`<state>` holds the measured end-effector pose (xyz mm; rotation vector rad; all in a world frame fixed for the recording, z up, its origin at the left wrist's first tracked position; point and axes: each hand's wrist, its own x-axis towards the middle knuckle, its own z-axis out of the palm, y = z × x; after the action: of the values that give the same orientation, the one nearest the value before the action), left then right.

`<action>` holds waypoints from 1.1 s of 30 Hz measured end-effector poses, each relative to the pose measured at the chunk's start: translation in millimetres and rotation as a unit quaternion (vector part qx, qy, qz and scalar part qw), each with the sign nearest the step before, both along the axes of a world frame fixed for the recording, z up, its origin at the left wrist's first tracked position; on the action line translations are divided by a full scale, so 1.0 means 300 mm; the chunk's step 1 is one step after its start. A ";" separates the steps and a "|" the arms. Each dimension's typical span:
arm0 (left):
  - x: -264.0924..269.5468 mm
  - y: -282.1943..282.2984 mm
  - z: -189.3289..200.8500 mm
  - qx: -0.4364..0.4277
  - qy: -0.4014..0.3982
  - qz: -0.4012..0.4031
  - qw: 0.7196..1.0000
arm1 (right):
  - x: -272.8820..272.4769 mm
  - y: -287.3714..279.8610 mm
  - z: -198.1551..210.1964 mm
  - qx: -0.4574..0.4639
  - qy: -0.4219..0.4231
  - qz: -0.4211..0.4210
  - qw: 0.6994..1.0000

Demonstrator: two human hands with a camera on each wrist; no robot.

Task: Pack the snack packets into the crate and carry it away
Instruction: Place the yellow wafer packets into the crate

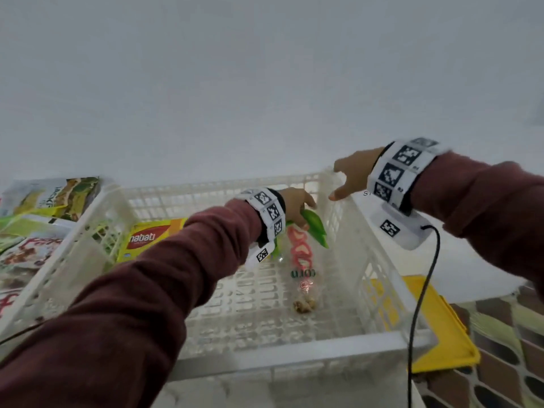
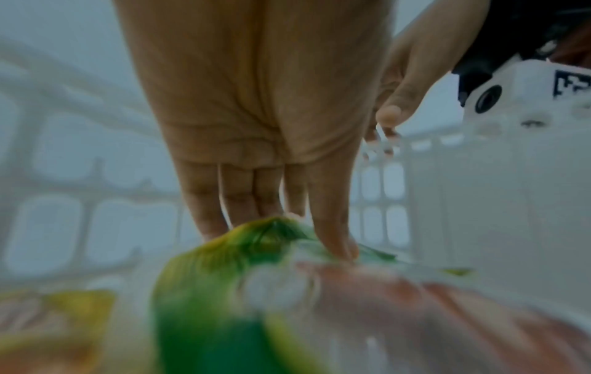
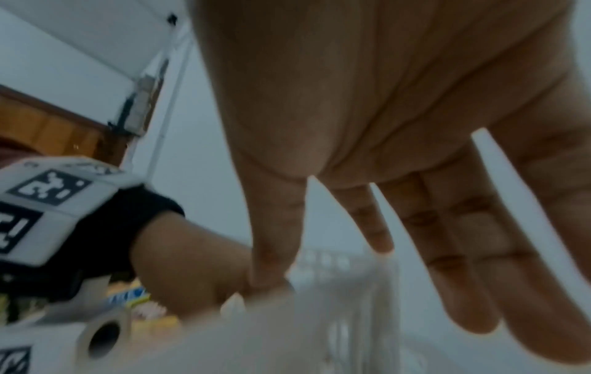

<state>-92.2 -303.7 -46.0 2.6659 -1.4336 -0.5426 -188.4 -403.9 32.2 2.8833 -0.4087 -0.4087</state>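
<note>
A white slotted crate (image 1: pixel 294 360) stands on the white table. Inside it my left hand (image 1: pixel 297 203) pinches the green top of a clear popcorn packet (image 1: pixel 303 260), which hangs down to the crate floor near the right wall. The left wrist view shows my left hand (image 2: pixel 297 207) with fingers and thumb on the blurred green top of the popcorn packet (image 2: pixel 224 278). A yellow Nabati packet (image 1: pixel 147 238) lies in the crate's left part. My right hand (image 1: pixel 350 178) rests on the crate's far right corner, thumb inside the rim. In the right wrist view the right hand (image 3: pixel 367 227) has straight fingers over the crate (image 3: pixel 319 329).
Several snack packets (image 1: pixel 56 198) lie on the table left of the crate. A yellow tray (image 1: pixel 441 325) sits under the crate's right side at the table edge, with patterned floor beyond. A black cable (image 1: pixel 418 304) hangs from my right wrist over the crate's front right corner.
</note>
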 end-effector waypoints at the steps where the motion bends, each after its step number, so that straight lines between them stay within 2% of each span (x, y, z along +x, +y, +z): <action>1: -0.005 -0.004 -0.020 0.003 -0.010 0.003 1.000 | -0.008 -0.003 -0.036 0.011 0.009 -0.009 1.000; 6: -0.044 -0.002 -0.050 -0.009 -0.095 -0.020 0.995 | -0.025 -0.009 -0.163 0.079 -0.071 -0.021 0.994; 7: -0.059 0.006 -0.037 -0.006 -0.084 -0.023 0.996 | -0.025 -0.013 -0.170 0.090 -0.078 -0.025 0.993; 8: -0.066 0.013 -0.036 0.018 -0.051 -0.024 0.998 | -0.025 -0.020 -0.175 0.097 -0.082 -0.027 0.992; 10: -0.092 0.033 -0.038 0.123 0.010 -0.063 0.990 | -0.028 -0.029 -0.182 0.109 -0.092 -0.030 0.989; 12: -0.121 0.049 -0.053 0.208 -0.028 -0.122 0.970 | -0.029 -0.030 -0.186 0.121 -0.099 -0.033 0.987; 13: -0.135 0.051 -0.065 0.217 -0.057 -0.141 0.964 | -0.030 -0.030 -0.188 0.127 -0.101 -0.035 0.986; 15: -0.140 0.042 -0.076 0.195 -0.071 -0.156 0.966 | -0.029 -0.031 -0.191 0.140 -0.103 -0.037 0.984; 19: -0.104 0.018 -0.060 0.124 0.002 -0.096 0.988 | -0.029 -0.036 -0.198 0.156 -0.109 -0.039 0.981; 21: -0.107 0.009 -0.067 0.101 -0.007 -0.082 0.992 | -0.029 -0.036 -0.200 0.162 -0.113 -0.043 0.979; 24: -0.134 -0.003 -0.120 0.124 -0.070 -0.088 0.986 | -0.028 -0.034 -0.202 0.178 -0.119 -0.052 0.975; 28: -0.150 0.016 -0.108 0.127 0.005 -0.050 0.991 | -0.029 -0.033 -0.204 0.195 -0.130 -0.063 0.970; 29: -0.154 0.024 -0.088 0.117 0.003 -0.051 0.992 | -0.030 -0.033 -0.204 0.194 -0.130 -0.063 0.970; 33: -0.186 0.084 -0.010 -0.033 -0.047 -0.043 0.997 | -0.031 -0.033 -0.201 0.183 -0.128 -0.061 0.973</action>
<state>-147.8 -278.6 -49.0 2.6208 -1.5695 -0.3729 -197.6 -413.8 -28.1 3.2972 -0.6140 -0.1388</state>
